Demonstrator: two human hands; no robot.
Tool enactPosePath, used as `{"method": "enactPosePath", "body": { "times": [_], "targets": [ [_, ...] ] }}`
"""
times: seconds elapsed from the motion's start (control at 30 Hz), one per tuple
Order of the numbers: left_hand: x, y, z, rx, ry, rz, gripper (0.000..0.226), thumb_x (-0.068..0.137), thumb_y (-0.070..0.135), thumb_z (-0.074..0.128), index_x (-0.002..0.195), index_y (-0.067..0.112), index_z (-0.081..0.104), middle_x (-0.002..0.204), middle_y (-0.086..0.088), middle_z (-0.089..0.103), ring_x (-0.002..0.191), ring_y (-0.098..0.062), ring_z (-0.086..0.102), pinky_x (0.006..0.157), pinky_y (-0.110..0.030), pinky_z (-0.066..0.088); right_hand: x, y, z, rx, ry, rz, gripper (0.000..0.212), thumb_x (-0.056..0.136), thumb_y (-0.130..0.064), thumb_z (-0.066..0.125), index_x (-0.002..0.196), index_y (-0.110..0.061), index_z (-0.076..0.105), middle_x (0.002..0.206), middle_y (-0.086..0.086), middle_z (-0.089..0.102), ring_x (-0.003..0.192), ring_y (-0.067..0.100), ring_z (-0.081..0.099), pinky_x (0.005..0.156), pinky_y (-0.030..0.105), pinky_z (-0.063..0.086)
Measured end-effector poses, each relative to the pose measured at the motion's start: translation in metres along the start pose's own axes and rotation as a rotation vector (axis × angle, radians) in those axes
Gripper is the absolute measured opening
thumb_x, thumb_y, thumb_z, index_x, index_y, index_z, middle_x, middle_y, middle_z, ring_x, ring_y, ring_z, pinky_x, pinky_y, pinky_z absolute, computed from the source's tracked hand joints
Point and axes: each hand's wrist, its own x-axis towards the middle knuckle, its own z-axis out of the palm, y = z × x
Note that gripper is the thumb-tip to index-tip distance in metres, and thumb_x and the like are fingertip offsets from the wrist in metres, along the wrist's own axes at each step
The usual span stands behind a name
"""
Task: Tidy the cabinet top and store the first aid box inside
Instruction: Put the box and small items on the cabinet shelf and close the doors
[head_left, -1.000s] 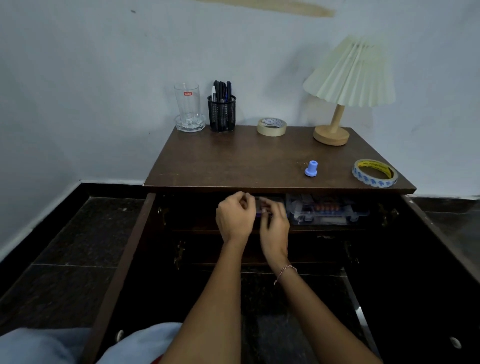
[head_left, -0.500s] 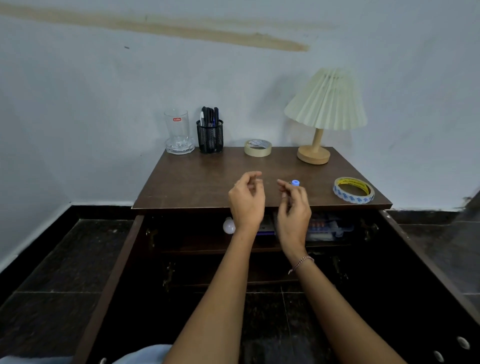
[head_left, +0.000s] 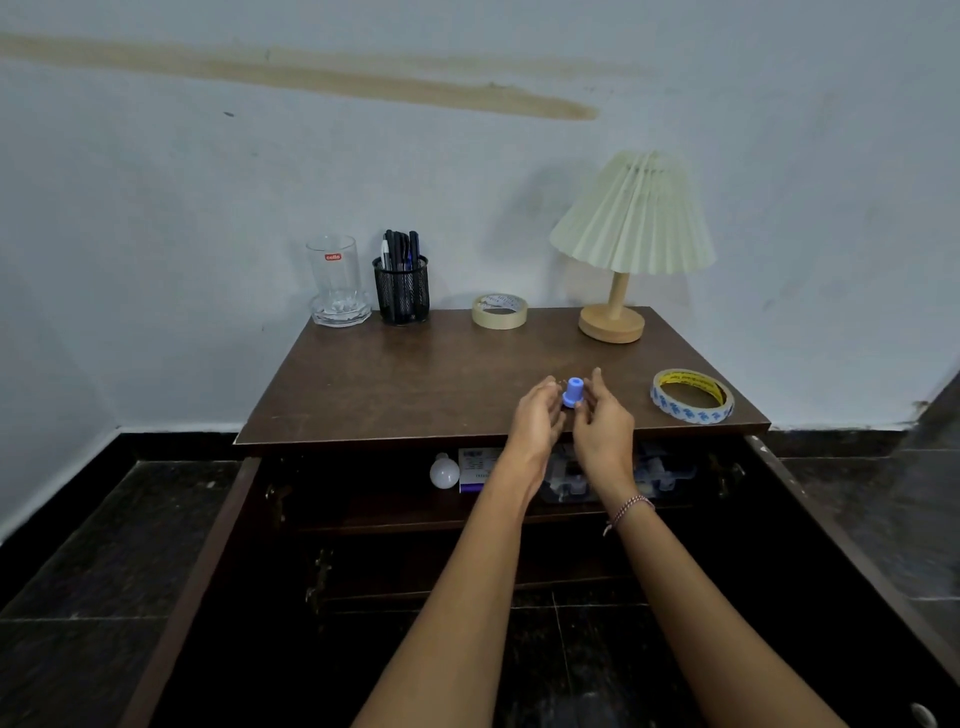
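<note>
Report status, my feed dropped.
Left hand, right hand open, flanking small blue plastic cap on brown cabinet top. Nothing gripped. Path clear.

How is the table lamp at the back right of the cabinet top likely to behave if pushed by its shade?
The lamp would probably tip rather than slide: its wide pleated shade sits high on a thin wooden stem above a small round base. The shade looks light and easily crushed. Gripping the stem or base seems safer.
</note>
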Motion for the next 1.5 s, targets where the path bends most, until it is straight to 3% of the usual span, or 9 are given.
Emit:
{"method": "enactPosePath", "body": {
  "times": [0.33, 0.53, 0.7, 0.77, 0.9, 1.0, 1.13, 1.3, 1.5],
  "targets": [
    [0.000, -0.002, -0.018, 0.280, 0.067, 0.154, 0.041, 0.094, 0.003, 0.049, 0.135, 0.004, 0.047, 0.133, -0.011, 0.056, 0.123, -0.018, 0.053, 0.107, -0.033, 0.041, -0.012, -0.006, 0.002, 0.112, 0.090, 0.000, 0.039, 0.090, 0.001, 0.054, 0.128, -0.009, 0.057, 0.124, 0.005, 0.063, 0.110, 0.011, 0.060, 0.089, 0.013, 0.041],
    [-0.010, 0.008, -0.026, 0.421, 0.132, 0.291, 0.035, 0.089, -0.002, 0.056, 0.123, 0.006, 0.060, 0.116, -0.007, 0.067, 0.110, -0.014, 0.062, 0.100, -0.034, 0.048, -0.021, -0.019, -0.002, 0.160, 0.121, -0.034, 0.035, 0.087, 0.003, 0.059, 0.119, -0.009, 0.064, 0.118, 0.006, 0.067, 0.096, 0.002, 0.057, 0.076, -0.006, 0.032],
    [-0.022, 0.018, -0.039, 0.468, 0.191, 0.380, 0.026, 0.087, 0.002, 0.063, 0.111, 0.008, 0.067, 0.101, -0.001, 0.071, 0.097, -0.012, 0.066, 0.092, -0.033, 0.053, -0.033, -0.030, 0.001, 0.211, 0.084, -0.065, 0.034, 0.085, 0.000, 0.063, 0.117, -0.011, 0.066, 0.116, 0.004, 0.068, 0.096, 0.002, 0.061, 0.080, 0.001, 0.041],
    [-0.027, 0.021, -0.048, 0.493, 0.208, 0.388, 0.022, 0.085, 0.004, 0.065, 0.106, 0.010, 0.070, 0.098, -0.002, 0.072, 0.094, -0.013, 0.068, 0.089, -0.032, 0.055, -0.040, -0.032, 0.004, 0.226, 0.061, -0.075, 0.033, 0.085, -0.003, 0.065, 0.116, -0.012, 0.066, 0.114, 0.001, 0.068, 0.094, -0.001, 0.059, 0.074, -0.004, 0.041],
    [-0.037, 0.025, -0.070, 0.469, 0.188, 0.330, 0.018, 0.083, 0.003, 0.068, 0.101, 0.006, 0.071, 0.093, -0.009, 0.072, 0.087, -0.017, 0.069, 0.076, -0.023, 0.057, -0.054, -0.031, 0.012, 0.256, -0.011, -0.084, 0.031, 0.083, -0.007, 0.067, 0.114, -0.012, 0.067, 0.111, 0.001, 0.070, 0.092, 0.000, 0.061, 0.082, 0.005, 0.045],
    [-0.049, 0.030, -0.088, 0.477, 0.126, 0.265, 0.022, 0.084, 0.004, 0.068, 0.105, 0.003, 0.070, 0.090, -0.008, 0.070, 0.079, -0.010, 0.067, 0.068, -0.015, 0.055, -0.064, -0.026, 0.019, 0.311, -0.081, -0.087, 0.030, 0.083, -0.006, 0.068, 0.112, -0.009, 0.068, 0.106, 0.003, 0.071, 0.091, 0.003, 0.063, 0.084, 0.009, 0.049],
    [-0.062, 0.036, -0.113, 0.511, 0.075, 0.187, 0.025, 0.083, 0.005, 0.069, 0.107, 0.000, 0.068, 0.084, -0.003, 0.070, 0.071, -0.005, 0.066, 0.066, -0.015, 0.054, -0.075, -0.020, 0.030, 0.319, -0.193, -0.106, 0.030, 0.082, -0.006, 0.068, 0.112, -0.010, 0.068, 0.100, -0.003, 0.069, 0.090, 0.001, 0.064, 0.079, 0.004, 0.049],
    [-0.068, 0.037, -0.140, 0.553, 0.073, 0.100, 0.028, 0.083, -0.001, 0.067, 0.110, -0.006, 0.065, 0.084, -0.006, 0.068, 0.060, 0.001, 0.066, 0.060, -0.010, 0.053, -0.086, -0.012, 0.051, 0.335, -0.309, -0.092, 0.034, 0.081, -0.004, 0.070, 0.113, -0.012, 0.067, 0.098, 0.001, 0.072, 0.088, 0.005, 0.068, 0.086, 0.023, 0.055],
    [-0.066, 0.036, -0.162, 0.504, 0.100, -0.039, 0.027, 0.083, -0.003, 0.065, 0.110, -0.005, 0.064, 0.089, -0.011, 0.070, 0.062, -0.005, 0.070, 0.063, -0.013, 0.056, -0.095, -0.008, 0.076, 0.258, -0.353, -0.153, 0.034, 0.080, -0.005, 0.070, 0.111, -0.019, 0.068, 0.100, -0.004, 0.070, 0.091, 0.007, 0.066, 0.087, 0.023, 0.053]
  ]
}}
